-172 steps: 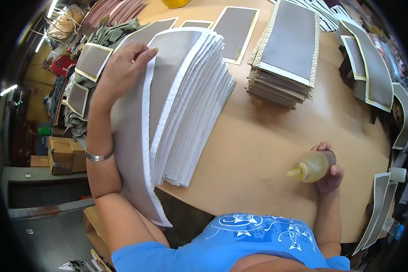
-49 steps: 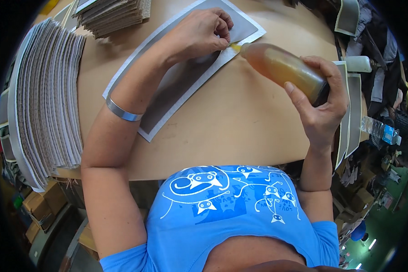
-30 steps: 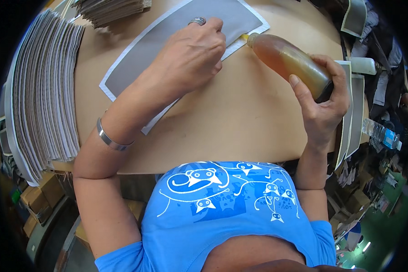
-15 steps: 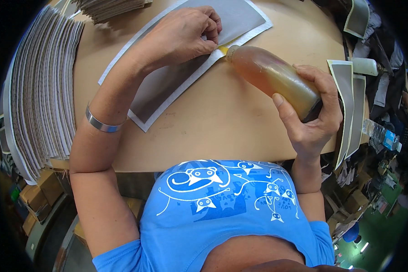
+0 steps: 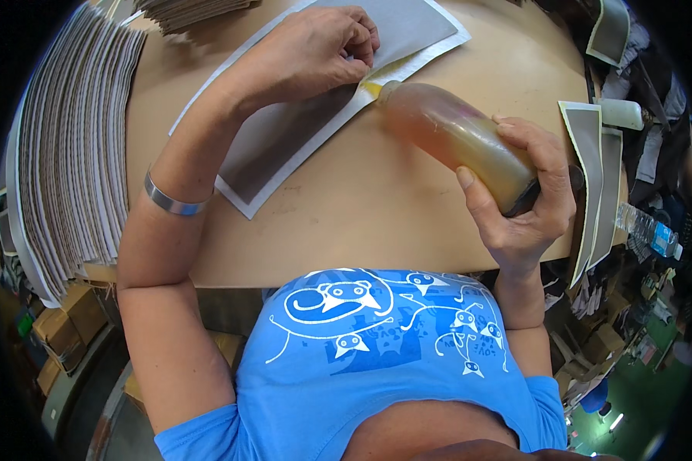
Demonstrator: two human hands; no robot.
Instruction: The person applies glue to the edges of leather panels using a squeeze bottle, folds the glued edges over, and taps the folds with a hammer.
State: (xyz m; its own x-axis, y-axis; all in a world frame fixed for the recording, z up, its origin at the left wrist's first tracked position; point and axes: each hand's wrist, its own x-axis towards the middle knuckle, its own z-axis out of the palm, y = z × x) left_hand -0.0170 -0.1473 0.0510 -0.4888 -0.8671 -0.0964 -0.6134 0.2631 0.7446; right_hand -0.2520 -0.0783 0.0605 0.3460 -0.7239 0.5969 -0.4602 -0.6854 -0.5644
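Observation:
A grey rectangular sheet (image 5: 281,142) with a white border lies slantwise across the tabletop. My left hand (image 5: 323,50) is closed in a pinch at its near long edge, where the grey layer looks lifted from the white one; the fingertips are partly hidden. My right hand (image 5: 534,192) wraps round a translucent squeeze bottle (image 5: 461,134) of amber liquid, tilted with its base toward me. The bottle's yellow nozzle (image 5: 373,88) meets the white border, close beside my left fingertips.
A long row of stacked sheets (image 5: 73,154) fills the table's left side, and another stack (image 5: 192,11) stands at the far left. Bordered grey sheets (image 5: 588,177) hang at the right edge, near a white bottle (image 5: 621,114) and a clear plastic bottle (image 5: 650,230). Cardboard boxes (image 5: 69,323) sit below left.
The squeeze bottle's nozzle has shifted slightly left along the sheet's border, and my right hand with it. My left hand keeps its pinch almost in place.

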